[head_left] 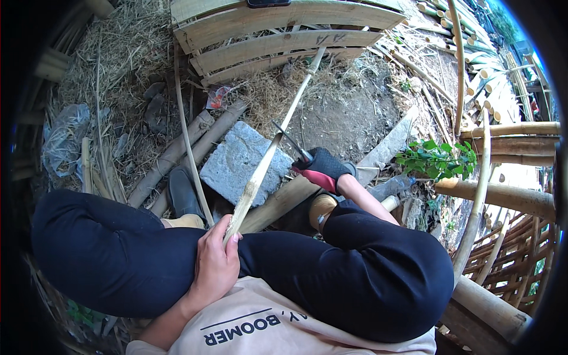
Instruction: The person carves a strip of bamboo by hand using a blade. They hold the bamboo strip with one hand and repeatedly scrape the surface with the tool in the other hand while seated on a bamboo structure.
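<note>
A long bamboo strip (258,173) runs from my lap up and away to the slatted wooden crate, passing over a grey stone block (232,155). Bare, my left hand (216,260) is wrapped round its near end, above my thigh. My right hand (321,168) wears a black and red glove and grips a knife (294,144) by its handle. The narrow dark blade points up and left, its tip lying at the strip just beyond the stone. Most of the knife handle is hidden in the glove.
Ahead stands a slatted wooden crate (284,41) with a dark flat object (268,3) on top. Bamboo poles (171,155) lie left of the stone. A leafy plant (436,160) and a bamboo frame (497,198) are at right. Behind them are stacked bamboo lengths (482,80). Dry straw (136,47) covers the left ground.
</note>
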The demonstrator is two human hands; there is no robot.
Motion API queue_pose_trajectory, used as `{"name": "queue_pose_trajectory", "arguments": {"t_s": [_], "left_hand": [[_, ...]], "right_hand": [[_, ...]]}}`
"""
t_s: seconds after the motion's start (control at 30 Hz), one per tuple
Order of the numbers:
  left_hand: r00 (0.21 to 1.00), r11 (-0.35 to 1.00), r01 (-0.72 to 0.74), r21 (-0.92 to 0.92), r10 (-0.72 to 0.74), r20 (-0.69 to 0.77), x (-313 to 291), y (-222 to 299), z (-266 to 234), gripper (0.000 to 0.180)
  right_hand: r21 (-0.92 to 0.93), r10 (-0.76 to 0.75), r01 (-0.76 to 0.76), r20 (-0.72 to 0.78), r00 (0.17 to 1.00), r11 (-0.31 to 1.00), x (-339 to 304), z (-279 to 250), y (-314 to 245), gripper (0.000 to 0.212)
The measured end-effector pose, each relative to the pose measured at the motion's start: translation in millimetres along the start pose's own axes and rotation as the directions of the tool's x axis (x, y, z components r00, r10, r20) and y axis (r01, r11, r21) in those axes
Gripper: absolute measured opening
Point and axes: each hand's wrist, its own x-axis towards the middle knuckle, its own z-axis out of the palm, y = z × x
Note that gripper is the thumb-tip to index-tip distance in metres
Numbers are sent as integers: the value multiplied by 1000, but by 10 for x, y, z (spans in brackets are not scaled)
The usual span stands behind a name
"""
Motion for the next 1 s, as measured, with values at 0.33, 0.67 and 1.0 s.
{"name": "queue_pose_trajectory", "arguments": {"t_s": [0.33, 0.67, 1.0], "left_hand": [[996, 996, -87, 8, 87, -4, -8, -30, 51, 30], [999, 998, -39, 57, 37, 34, 29, -35, 58, 34], [997, 994, -61, 96, 55, 59, 32, -36, 34, 34]], "right_hand": [[-133, -451, 522, 354, 819, 843, -213, 113, -272, 39], [-34, -236, 239, 85, 968, 970, -111, 127, -179, 35], [-232, -243, 228, -41, 969, 946, 117, 137, -22, 38]]}}
